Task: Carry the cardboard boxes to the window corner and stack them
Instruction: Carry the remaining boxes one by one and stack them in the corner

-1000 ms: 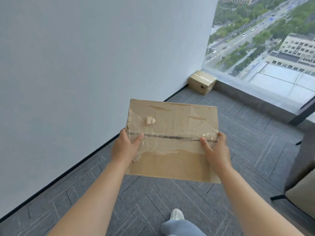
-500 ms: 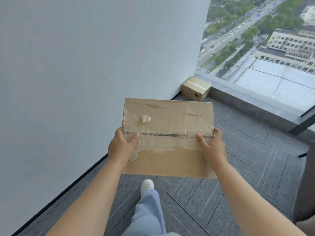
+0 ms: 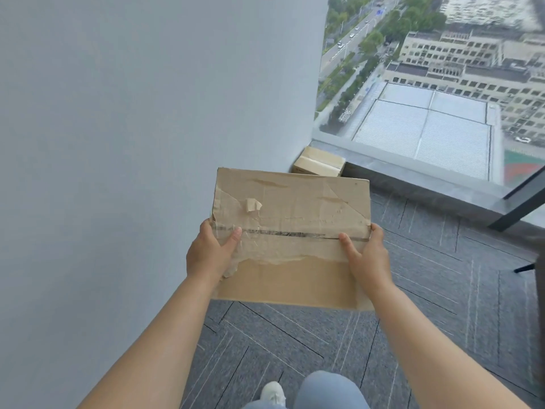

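I carry a worn brown cardboard box (image 3: 295,208) in front of me, its taped top torn and peeling. My left hand (image 3: 210,253) grips its left side with the thumb on top. My right hand (image 3: 367,255) grips the right side the same way. A second, smaller cardboard box (image 3: 318,164) sits on the floor in the window corner, just beyond the carried box, which hides its near edge.
A plain white wall (image 3: 132,143) runs along the left. A dark window sill (image 3: 413,169) and a slanted frame post (image 3: 519,202) border the glass on the right. Grey carpet (image 3: 442,290) covers the floor. My shoe (image 3: 272,392) shows at the bottom.
I have walked closer to the window corner; the small box now lies right behind the carried one. Both hands keep the same hold.
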### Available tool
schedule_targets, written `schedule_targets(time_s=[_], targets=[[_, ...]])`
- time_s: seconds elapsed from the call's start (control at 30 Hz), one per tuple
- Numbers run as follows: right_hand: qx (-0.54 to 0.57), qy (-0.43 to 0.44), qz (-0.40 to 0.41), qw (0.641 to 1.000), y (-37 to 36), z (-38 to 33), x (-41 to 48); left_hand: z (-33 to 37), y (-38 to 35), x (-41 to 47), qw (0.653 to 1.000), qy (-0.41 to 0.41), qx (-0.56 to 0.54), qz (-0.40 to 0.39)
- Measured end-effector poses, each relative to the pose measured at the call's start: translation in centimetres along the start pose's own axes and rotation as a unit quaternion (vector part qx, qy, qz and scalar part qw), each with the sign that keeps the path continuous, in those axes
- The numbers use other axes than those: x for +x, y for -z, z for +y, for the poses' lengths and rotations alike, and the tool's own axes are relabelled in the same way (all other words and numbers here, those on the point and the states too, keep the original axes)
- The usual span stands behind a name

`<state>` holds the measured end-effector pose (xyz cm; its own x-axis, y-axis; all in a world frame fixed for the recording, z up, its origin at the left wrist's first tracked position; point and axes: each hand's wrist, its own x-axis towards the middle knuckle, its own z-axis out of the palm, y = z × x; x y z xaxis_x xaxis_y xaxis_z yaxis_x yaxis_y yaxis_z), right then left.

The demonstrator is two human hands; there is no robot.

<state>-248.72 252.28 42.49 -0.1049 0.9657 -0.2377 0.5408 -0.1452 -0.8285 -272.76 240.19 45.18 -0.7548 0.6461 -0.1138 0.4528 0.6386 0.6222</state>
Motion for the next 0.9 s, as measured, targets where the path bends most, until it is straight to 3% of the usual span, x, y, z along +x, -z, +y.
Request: schedule_targets(time_s=[0.9], targets=[[0.016, -0.040, 0.049, 0.998, -1.1, -11.4, 39.7, 21.2, -13.0, 37.8, 0.997, -0.056, -0.012, -0.047]])
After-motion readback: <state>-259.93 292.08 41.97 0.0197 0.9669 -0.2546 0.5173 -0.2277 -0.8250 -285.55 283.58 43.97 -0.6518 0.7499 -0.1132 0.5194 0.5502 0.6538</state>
